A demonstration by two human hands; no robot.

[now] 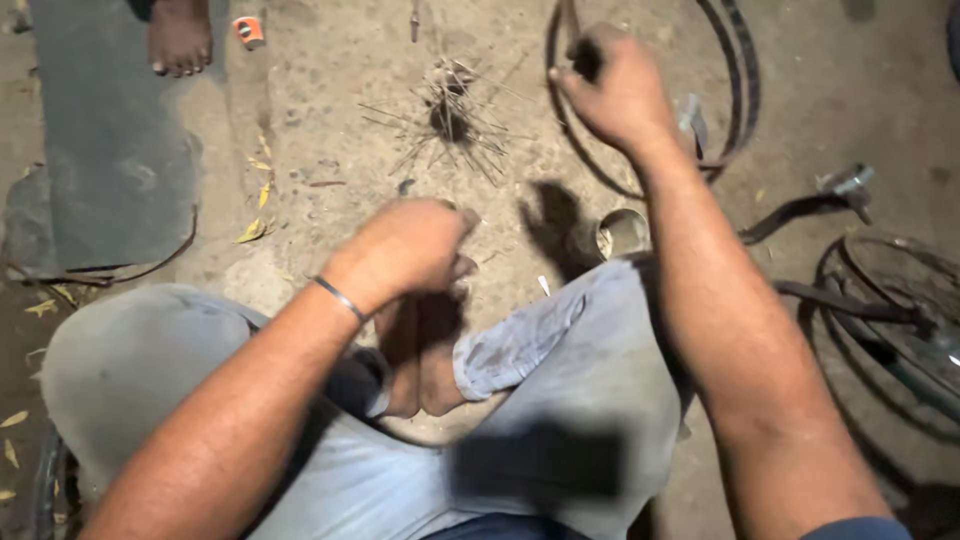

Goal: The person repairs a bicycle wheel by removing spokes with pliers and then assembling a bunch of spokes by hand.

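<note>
I sit cross-legged on a dusty concrete floor. My right hand [618,92] is raised ahead of me, fingers closed around the edge of a bare bicycle wheel rim [738,110] that lies on the ground. My left hand [408,245], with a metal bracelet on the wrist, hangs in a loose fist over my crossed feet; whether it holds something small I cannot tell. A wheel hub with several loose spokes fanning out [450,118] lies on the floor between and beyond both hands.
A small metal tin [622,233] stands by my right knee. Part of a bicycle with a wheel and frame [890,310] lies at the right. Another person's bare foot [180,38] rests on a dark mat [110,170] at the upper left, near a small orange object [248,30].
</note>
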